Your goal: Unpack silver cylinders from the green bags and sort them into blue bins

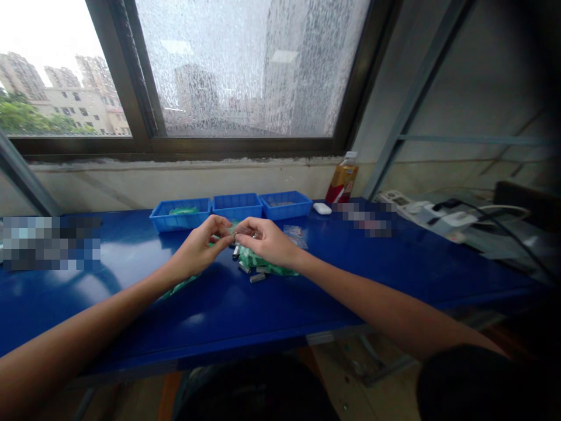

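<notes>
My left hand [204, 244] and my right hand [268, 241] meet above the blue table, fingertips pinched close together. Whatever sits between those fingertips is too small to make out. Under my right hand lies a heap of green plastic-like material [250, 258], partly covered by the hand. Several small silvery, block-shaped metal pieces [258, 278] are scattered at its front and left side. More green material [182, 286] shows beneath my left forearm. A clear plastic bag [296, 235] rests just behind my right wrist.
Along the wall stand a left blue bin [160, 224] with green material inside, a middle blue bin [236, 204] and a right blue bin [287, 211]. A white case [322, 208], a drink bottle [343, 178] and white chargers with cables [458, 219] lie to the right.
</notes>
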Motion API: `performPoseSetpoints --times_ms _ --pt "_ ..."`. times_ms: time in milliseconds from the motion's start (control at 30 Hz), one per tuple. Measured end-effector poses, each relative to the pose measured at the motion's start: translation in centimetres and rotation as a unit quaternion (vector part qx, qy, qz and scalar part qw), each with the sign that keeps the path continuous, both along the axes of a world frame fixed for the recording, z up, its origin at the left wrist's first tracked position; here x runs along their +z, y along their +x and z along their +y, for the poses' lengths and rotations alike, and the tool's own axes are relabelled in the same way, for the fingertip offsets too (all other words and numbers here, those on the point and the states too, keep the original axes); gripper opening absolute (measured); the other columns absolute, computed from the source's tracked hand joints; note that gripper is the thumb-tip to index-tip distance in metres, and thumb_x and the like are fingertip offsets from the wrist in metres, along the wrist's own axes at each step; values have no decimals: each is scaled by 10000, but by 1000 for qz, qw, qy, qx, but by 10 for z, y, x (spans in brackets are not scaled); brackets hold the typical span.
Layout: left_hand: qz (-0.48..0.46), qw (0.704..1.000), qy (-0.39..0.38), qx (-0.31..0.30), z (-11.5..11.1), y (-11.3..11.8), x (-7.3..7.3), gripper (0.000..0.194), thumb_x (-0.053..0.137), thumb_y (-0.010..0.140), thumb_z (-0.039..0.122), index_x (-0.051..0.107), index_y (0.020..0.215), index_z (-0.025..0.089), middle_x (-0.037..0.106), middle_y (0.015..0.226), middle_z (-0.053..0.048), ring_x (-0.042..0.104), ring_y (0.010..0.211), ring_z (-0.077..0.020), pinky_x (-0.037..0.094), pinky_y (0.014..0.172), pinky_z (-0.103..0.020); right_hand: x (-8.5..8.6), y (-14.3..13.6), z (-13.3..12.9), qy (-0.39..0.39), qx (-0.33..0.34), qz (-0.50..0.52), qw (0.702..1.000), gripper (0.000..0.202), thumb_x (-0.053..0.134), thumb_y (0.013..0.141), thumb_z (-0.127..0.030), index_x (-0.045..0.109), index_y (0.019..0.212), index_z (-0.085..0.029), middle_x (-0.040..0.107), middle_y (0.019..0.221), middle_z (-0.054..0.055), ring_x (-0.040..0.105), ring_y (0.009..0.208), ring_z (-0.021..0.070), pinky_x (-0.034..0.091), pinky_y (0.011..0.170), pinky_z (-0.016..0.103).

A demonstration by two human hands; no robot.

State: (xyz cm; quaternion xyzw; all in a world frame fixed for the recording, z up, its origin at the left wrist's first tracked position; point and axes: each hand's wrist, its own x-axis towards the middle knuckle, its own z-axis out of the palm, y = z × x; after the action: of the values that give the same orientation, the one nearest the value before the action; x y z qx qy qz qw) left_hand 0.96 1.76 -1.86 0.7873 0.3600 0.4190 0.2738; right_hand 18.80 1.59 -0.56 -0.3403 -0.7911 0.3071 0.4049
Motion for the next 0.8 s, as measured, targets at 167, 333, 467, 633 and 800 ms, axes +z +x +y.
performPoseSetpoints --times_ms 167,333,467,633,800 --pt "22 1000 1 -17 3 -3 0 161 537 796 282 493 891 161 559 831 -21 542 765 -130 423 653 -248 0 1 -1 33 -19 -16 999 123 544 756 -260 557 750 -138 500 625 -29 436 561 80 351 539 211" --pt "11 1000 -16 -4 -1 -1 4 194 556 783 309 508 895 159 557 833 -19 536 764 -132 412 650 -244 0 -1 0 26 -51 -6 998 105 552 742 -226 573 715 -126 569 658 2 495 591 93 378 557 217" --pt "-25 993 -107 30 -5 2 9 282 561 769 419 540 850 149 559 764 -11 515 694 -123 390 608 -233 0 -1 1 32 -77 12 996 95 513 762 -190 584 771 -128 611 716 25 541 630 105 406 574 222" --pt "-141 914 -381 -17 -5 3 11 512 436 772 604 576 725 114 541 638 -28 482 552 -104 365 514 -220 3 2 -3 207 -68 -24 976 81 497 736 -114 566 760 -149 574 766 31 534 747 136 430 683 265" --pt "-220 914 -338 -44 -6 5 10 224 671 694 320 582 730 118 529 654 1 466 569 -71 358 532 -183 3 2 -7 299 -42 -62 951 211 466 683 -46 579 813 -168 508 870 50 488 886 166 407 822 329"
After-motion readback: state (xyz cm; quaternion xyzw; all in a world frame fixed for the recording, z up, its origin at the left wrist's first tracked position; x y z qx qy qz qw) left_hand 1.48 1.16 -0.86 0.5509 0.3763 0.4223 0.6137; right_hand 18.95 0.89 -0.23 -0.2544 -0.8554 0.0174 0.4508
